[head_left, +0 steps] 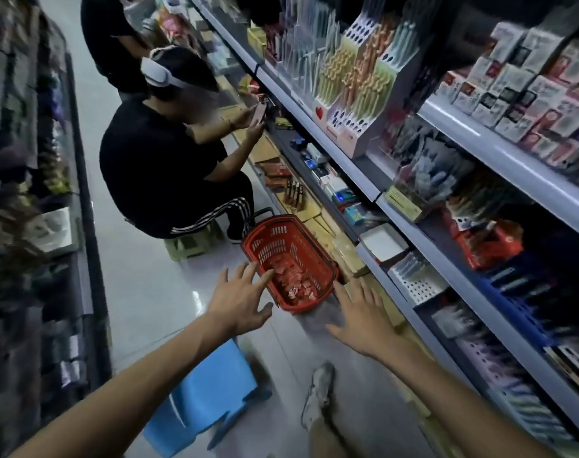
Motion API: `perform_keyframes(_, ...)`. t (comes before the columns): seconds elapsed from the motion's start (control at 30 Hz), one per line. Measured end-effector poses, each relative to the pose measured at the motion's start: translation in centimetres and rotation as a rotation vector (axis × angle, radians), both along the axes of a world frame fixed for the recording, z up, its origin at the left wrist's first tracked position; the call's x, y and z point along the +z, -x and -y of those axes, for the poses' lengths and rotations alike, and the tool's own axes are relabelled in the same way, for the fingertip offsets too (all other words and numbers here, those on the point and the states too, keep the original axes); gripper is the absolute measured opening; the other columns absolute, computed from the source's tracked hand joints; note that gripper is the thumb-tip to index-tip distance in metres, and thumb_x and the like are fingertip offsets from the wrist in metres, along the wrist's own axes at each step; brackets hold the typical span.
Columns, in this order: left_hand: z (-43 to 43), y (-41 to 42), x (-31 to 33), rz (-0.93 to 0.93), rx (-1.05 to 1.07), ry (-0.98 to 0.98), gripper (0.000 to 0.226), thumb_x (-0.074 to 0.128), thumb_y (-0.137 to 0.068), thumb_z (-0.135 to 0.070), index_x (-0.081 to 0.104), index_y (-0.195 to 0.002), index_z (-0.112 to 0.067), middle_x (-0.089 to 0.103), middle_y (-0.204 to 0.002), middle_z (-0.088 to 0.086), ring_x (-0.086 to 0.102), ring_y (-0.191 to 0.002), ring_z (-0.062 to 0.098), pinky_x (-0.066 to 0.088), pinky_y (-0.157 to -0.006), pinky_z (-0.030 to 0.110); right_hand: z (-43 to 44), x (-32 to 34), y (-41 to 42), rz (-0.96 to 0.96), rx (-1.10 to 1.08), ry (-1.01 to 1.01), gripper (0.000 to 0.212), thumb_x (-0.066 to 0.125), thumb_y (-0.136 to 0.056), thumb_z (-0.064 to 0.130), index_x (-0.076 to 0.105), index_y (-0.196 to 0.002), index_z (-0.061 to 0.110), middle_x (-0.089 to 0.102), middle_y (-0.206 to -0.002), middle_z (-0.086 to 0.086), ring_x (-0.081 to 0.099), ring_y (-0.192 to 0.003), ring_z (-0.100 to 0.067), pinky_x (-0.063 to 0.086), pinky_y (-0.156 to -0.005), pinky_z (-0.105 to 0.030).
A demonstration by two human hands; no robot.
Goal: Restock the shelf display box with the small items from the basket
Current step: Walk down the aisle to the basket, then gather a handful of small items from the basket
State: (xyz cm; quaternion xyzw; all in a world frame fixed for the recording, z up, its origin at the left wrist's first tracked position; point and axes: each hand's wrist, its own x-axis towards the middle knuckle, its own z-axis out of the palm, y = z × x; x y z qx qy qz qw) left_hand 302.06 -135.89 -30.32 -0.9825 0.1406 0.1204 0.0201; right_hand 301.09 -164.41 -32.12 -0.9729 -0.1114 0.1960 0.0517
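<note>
A red plastic basket (301, 246) stands on the floor by the shelf foot, with several small red-and-white packets (289, 276) heaped in its near end. My left hand (240, 300) hovers with fingers spread just over the basket's near left rim and holds nothing. My right hand (364, 314) is spread flat to the right of the basket, also with nothing in it. An open white-lined display box (384, 242) sits on the low shelf to the right of the basket, and I see nothing inside it.
A blue plastic stool (208, 395) stands under my left forearm, my shoe (319, 390) beside it. A person in black (169, 170) sits on a low stool just beyond the basket, and another stands farther back. Stocked shelves (479, 226) run along the right, and racks line the left.
</note>
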Motion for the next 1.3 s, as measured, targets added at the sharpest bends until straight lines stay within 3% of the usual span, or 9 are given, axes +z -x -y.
perform_keyframes(0.23,0.9,-11.9,-2.9,-0.119,-0.014,-0.101,0.082,0.043,-0.092,-0.060,0.017,-0.162,-0.028,0.024,-0.164,0.014,0.022,-0.151,0.036,0.018,-0.120,0.066,-0.9,-5.4,-11.5,-0.067,-0.038,-0.110,0.103,0.053,-0.086,0.072,0.006,-0.162,0.020,0.006,-0.168,-0.016,0.003,-0.156,-0.038,0.010,-0.125,-0.056)
perform_keyframes(0.57,0.5,-26.0,-8.8,-0.208,-0.165,-0.059,0.082,0.046,-0.093,-0.059,0.013,-0.161,-0.029,0.020,-0.166,0.012,0.017,-0.154,0.034,0.011,-0.122,0.066,-4.4,-11.2,-22.1,-0.103,-0.189,-0.184,0.105,0.061,-0.085,0.068,0.004,-0.162,0.023,0.006,-0.168,-0.015,0.004,-0.156,-0.037,0.006,-0.125,-0.054)
perform_keyframes(0.77,-4.0,-37.6,-21.0,-0.295,-0.349,-0.030,0.095,0.037,-0.080,-0.074,0.013,-0.161,-0.030,0.020,-0.167,0.013,0.017,-0.154,0.035,0.018,-0.119,0.068,-8.8,-19.7,-28.3,-0.115,-0.346,-0.151,0.104,0.067,-0.079,0.063,0.016,-0.161,0.024,0.021,-0.163,-0.015,0.017,-0.153,-0.039,0.018,-0.124,-0.058)
perform_keyframes(0.9,-5.4,-43.8,-29.6,-0.320,-0.422,-0.019,0.093,0.031,-0.081,-0.073,0.014,-0.162,-0.031,0.018,-0.170,0.010,0.018,-0.154,0.037,0.014,-0.120,0.067,-11.3,-27.0,-32.1,-0.130,-0.489,-0.092,0.100,0.069,-0.075,0.063,0.026,-0.156,0.023,0.032,-0.158,-0.017,0.029,-0.147,-0.039,0.028,-0.118,-0.059)
perform_keyframes(1.03,-5.6,-45.9,-37.1,-0.316,-0.401,0.036,0.089,0.032,-0.081,-0.064,0.018,-0.161,-0.028,0.022,-0.168,0.012,0.023,-0.152,0.038,0.017,-0.121,0.063,-12.6,-34.7,-33.6,-0.132,-0.560,-0.088,0.097,0.070,-0.077,0.061,0.033,-0.155,0.017,0.035,-0.156,-0.019,0.033,-0.144,-0.038,0.029,-0.117,-0.059)
perform_keyframes(1.17,-4.5,-45.0,-44.2,-0.279,-0.410,0.067,0.085,0.048,-0.088,-0.059,0.020,-0.161,-0.026,0.025,-0.166,0.016,0.023,-0.152,0.039,0.019,-0.122,0.060,-12.6,-42.8,-32.9,-0.111,-0.570,-0.110,0.097,0.068,-0.080,0.061,0.027,-0.158,0.021,0.029,-0.159,-0.017,0.030,-0.146,-0.036,0.028,-0.119,-0.055)
perform_keyframes(1.3,-2.8,-44.1,-50.2,-0.225,-0.476,0.095,0.084,0.051,-0.089,-0.057,0.020,-0.162,-0.027,0.026,-0.165,0.016,0.022,-0.152,0.038,0.017,-0.124,0.059,-11.7,-50.3,-31.6,-0.056,-0.550,-0.117,0.097,0.068,-0.082,0.061,0.027,-0.158,0.019,0.028,-0.161,-0.016,0.029,-0.148,-0.036,0.027,-0.121,-0.054)
